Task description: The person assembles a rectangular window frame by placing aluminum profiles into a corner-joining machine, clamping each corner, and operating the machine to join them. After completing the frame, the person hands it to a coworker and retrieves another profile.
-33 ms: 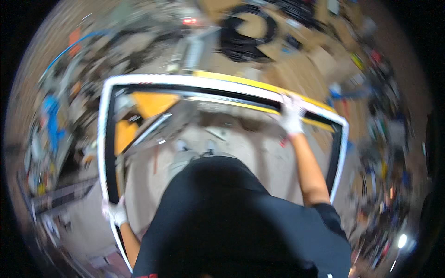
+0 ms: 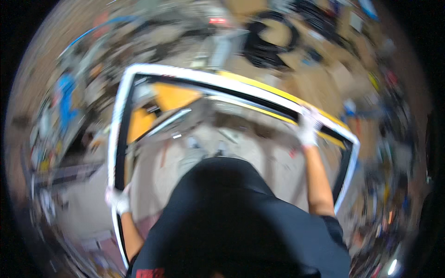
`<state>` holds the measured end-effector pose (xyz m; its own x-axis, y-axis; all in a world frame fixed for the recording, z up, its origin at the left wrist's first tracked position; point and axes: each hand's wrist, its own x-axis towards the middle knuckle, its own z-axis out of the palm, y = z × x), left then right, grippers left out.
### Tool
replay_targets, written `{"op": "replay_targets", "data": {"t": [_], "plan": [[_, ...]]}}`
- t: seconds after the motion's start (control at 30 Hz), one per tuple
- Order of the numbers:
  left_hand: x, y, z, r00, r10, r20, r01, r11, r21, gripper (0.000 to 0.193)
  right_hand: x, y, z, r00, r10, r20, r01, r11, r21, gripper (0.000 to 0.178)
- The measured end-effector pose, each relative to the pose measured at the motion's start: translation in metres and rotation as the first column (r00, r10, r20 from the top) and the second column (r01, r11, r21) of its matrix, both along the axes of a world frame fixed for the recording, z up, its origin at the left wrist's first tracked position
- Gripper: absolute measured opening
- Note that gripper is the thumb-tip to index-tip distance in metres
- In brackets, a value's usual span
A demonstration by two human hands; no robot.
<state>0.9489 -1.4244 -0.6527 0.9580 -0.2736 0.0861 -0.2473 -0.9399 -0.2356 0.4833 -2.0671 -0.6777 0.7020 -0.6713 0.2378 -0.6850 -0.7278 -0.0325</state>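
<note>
- With the left hand (image 2: 118, 200), white-gloved, I'm grasping the left side of the white-and-black rectangular frame (image 2: 119, 111), thumb on its inner side.
- With the right hand (image 2: 308, 127), also gloved, I'm gripping its far rail near the right corner.
- The frame is spanning the space in front of the dark-shirted torso (image 2: 232, 199), its far rail slanting down to the right; a yellow strip (image 2: 259, 85) is running along that rail's outer edge.
- Through its opening I'm seeing shoes (image 2: 221, 147), pale floor (image 2: 287, 171) and orange-yellow panels (image 2: 175, 96).
- Beyond the far rail, a black coil (image 2: 262, 54) is lying by brown cardboard (image 2: 320, 88).
- At far left a blue object (image 2: 66, 99) is showing, too blurred to identify.
</note>
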Motion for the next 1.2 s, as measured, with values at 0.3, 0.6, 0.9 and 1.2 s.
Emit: {"op": "replay_targets", "data": {"t": [0.3,0.6,0.9,1.2], "plan": [[0.027,0.020,0.003,0.965,0.067,-0.255,-0.111,0.981,-0.161,0.122,-0.006,0.007,0.003,0.983,-0.119,-0.142,0.083,0.968,-0.237,0.122],[0.024,0.020,0.007,0.940,0.124,-0.317,-0.162,0.982,-0.095,0.121,-0.007,-0.009,-0.019,0.962,-0.183,-0.200,0.131,0.959,-0.251,0.126],[0.021,0.020,0.019,0.950,0.032,-0.311,-0.093,0.978,-0.184,0.116,-0.009,-0.013,-0.020,0.967,-0.149,-0.208,0.084,0.952,-0.295,0.124],[0.016,0.028,0.009,0.987,-0.079,-0.143,0.026,0.940,-0.339,0.112,0.001,0.001,0.000,0.989,-0.047,-0.143,0.019,0.981,-0.191,0.122]]}}
